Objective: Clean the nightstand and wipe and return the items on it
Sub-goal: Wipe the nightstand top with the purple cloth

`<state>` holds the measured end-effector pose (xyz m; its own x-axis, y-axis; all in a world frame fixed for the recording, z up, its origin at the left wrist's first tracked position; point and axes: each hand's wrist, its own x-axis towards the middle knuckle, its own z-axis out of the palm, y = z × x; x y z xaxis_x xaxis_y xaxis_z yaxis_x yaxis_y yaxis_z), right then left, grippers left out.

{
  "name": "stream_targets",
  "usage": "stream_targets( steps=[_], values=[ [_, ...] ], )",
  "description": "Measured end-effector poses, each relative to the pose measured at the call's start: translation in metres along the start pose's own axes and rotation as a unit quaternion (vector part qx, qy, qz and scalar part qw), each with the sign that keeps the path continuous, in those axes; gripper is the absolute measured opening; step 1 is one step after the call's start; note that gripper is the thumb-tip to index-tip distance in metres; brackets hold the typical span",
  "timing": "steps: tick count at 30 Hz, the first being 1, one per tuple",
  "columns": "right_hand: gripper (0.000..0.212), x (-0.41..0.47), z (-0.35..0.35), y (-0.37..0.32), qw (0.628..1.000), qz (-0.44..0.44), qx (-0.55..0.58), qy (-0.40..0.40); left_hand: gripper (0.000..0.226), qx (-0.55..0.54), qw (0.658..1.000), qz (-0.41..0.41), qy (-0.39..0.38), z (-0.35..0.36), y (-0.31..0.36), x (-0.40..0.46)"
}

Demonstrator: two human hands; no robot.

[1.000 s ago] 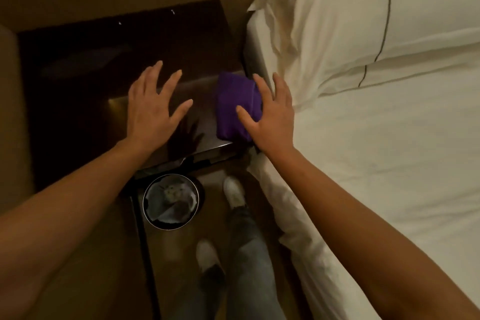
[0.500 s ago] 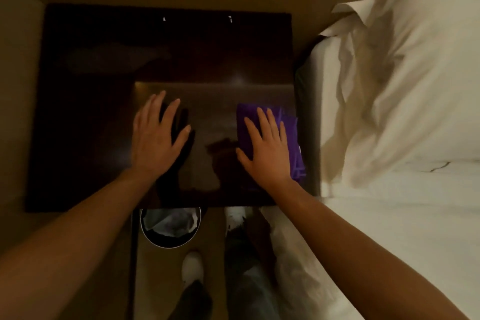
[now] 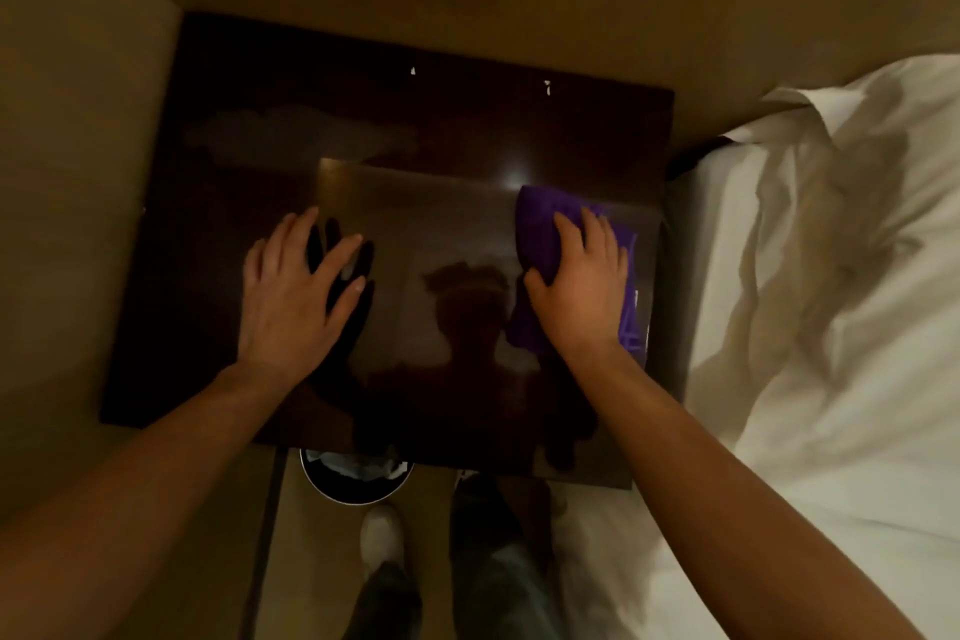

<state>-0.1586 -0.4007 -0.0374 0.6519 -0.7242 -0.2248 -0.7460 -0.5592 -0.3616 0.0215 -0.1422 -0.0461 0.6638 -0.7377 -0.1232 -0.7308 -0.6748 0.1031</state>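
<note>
Pressing: right hand point(image 3: 579, 286) flat on folded purple cloth point(image 3: 540, 224), worktop point(image 3: 441, 130) right side | left hand point(image 3: 291, 296) fingers spread, on glossy dark top

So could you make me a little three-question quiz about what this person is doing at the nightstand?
1. True or false: the purple cloth lies on the bed.
2. Which hand presses the cloth: A) left hand B) right hand?
3. Fill in: below the nightstand's front edge stands a round ____.

Key: 1. False, it lies on the nightstand. 2. B; the left hand rests flat on the bare top. 3. Bin.
</note>
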Motion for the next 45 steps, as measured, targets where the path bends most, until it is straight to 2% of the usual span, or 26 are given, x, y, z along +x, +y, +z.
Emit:
stream_targets(
  steps=[2,6,8,12,15,19,22,27,30,35,41,45],
  values=[
    [0.059,0.01,-0.01,0.002,0.998,-0.013,0.055,0.008,0.055,0.011,1.0,-0.021,-0.004,-0.002,-0.011,0.001],
    [0.052,0.051,-0.048,-0.001,0.983,-0.004,0.149,0.109,0.059,-0.008,0.995,-0.098,0.009,-0.006,-0.032,0.009],
    [0.053,0.076,-0.062,-0.001,0.978,-0.008,0.152,0.14,0.06,-0.017,0.992,-0.124,0.016,-0.008,-0.038,0.01],
    [0.049,0.122,-0.055,-0.016,0.98,-0.022,0.14,0.143,0.062,-0.028,0.99,-0.134,0.03,-0.007,-0.055,0.006],
    [0.05,0.135,-0.032,-0.025,0.983,0.018,0.099,0.155,0.069,-0.053,0.983,-0.171,0.048,-0.006,-0.069,0.0],
    [0.068,0.132,0.001,-0.033,0.991,0.06,0.025,0.121,0.079,-0.044,0.987,-0.156,0.002,-0.005,-0.081,-0.016],
    [0.067,0.139,0.012,-0.038,0.993,0.052,-0.027,0.102,0.084,-0.026,0.989,-0.141,-0.037,-0.002,-0.086,-0.028],
    [0.066,0.144,0.02,-0.055,0.995,0.02,-0.041,0.09,0.087,-0.03,0.985,-0.159,-0.066,0.005,-0.087,-0.032],
    [0.064,0.146,0.028,-0.075,0.995,-0.002,-0.046,0.085,0.084,-0.045,0.985,-0.156,-0.063,0.006,-0.088,-0.032],
    [0.059,0.154,0.038,-0.109,0.995,0.011,-0.025,0.096,0.085,-0.025,0.985,-0.16,-0.053,0.008,-0.079,-0.03],
    [0.058,0.154,0.059,-0.154,0.994,-0.059,-0.046,0.079,0.084,-0.062,0.986,-0.153,-0.024,0.013,-0.08,-0.032],
    [0.059,0.145,0.073,-0.182,0.988,-0.13,-0.052,0.06,0.085,-0.062,0.985,-0.16,-0.032,0.017,-0.084,-0.033]
  ],
)
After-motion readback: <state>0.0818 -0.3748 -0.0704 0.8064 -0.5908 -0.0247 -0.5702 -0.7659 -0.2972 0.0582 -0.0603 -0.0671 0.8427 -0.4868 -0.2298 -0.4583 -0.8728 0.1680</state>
